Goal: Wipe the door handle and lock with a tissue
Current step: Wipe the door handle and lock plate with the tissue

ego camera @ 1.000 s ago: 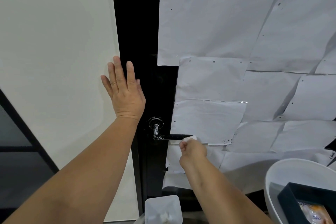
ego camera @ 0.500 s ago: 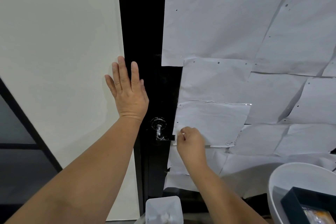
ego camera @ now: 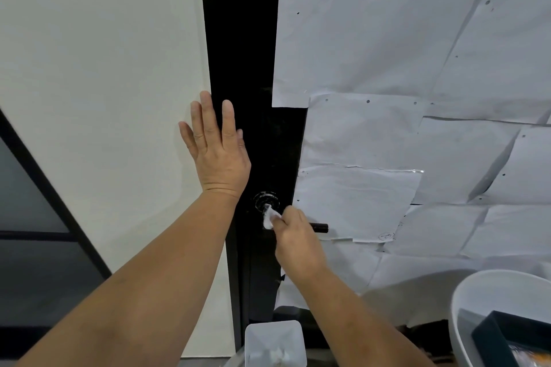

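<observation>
- Left hand (ego camera: 219, 155) spread flat, fingers open, holding nothing, pressed across wall (ego camera: 98, 83) and door (ego camera: 238, 39) edge.
- Tissue (ego camera: 269, 218) against base of handle (ego camera: 319, 227), just below round lock (ego camera: 266, 201).
- Right hand (ego camera: 295, 240) pinched closed on tissue.
- Risk: thin tissue tearing or snagging on lock; hard push swinging door if unlatched.

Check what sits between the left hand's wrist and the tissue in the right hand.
In the head view, only bare black door frame and the round lock lie between the left hand and the tissue that the right hand pinches.
</observation>
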Demonstrator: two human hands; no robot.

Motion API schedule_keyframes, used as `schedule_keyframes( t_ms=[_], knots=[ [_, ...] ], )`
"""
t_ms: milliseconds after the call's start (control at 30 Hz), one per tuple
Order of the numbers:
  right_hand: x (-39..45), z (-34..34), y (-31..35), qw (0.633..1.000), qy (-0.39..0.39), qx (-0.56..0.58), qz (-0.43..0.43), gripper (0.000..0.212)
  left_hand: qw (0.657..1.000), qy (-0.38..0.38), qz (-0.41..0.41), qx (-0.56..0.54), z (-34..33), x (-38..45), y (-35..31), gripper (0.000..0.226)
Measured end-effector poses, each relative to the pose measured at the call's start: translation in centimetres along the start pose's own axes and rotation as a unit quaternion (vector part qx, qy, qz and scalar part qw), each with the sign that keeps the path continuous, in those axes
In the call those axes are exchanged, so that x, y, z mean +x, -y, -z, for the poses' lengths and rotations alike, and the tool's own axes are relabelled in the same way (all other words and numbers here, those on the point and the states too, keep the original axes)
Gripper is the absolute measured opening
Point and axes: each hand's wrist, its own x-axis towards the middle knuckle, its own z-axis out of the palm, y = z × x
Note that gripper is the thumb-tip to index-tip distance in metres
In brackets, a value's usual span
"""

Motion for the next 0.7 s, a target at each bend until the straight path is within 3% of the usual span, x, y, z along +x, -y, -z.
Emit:
schedule_keyframes(
  t_ms=[167, 333, 533, 700],
  knots=[
    [-0.5, 0.0, -1.6, 0.999, -0.037, 0.025, -0.031, 0.026, 1.0, -0.001, -0.001, 0.004, -0.1, 0.0, 0.1, 0.077],
    [-0.1, -0.9, 1.0, 0.998, -0.016, 0.015, 0.056, 0.04, 1.0, 0.003, -0.005, 0.008, -0.1, 0.0, 0.2, 0.076],
    [-0.7, -0.6, -1.5, 0.998, -0.063, -0.009, 0.027, 0.013, 1.0, -0.001, -0.003, 0.01, -0.2, -0.1, 0.2, 0.075],
    [0.1, -0.6, 0.7, 0.998, -0.036, -0.024, 0.053, 0.022, 1.0, -0.001, -0.01, 0.007, -0.1, -0.1, 0.1, 0.075]
  ],
)
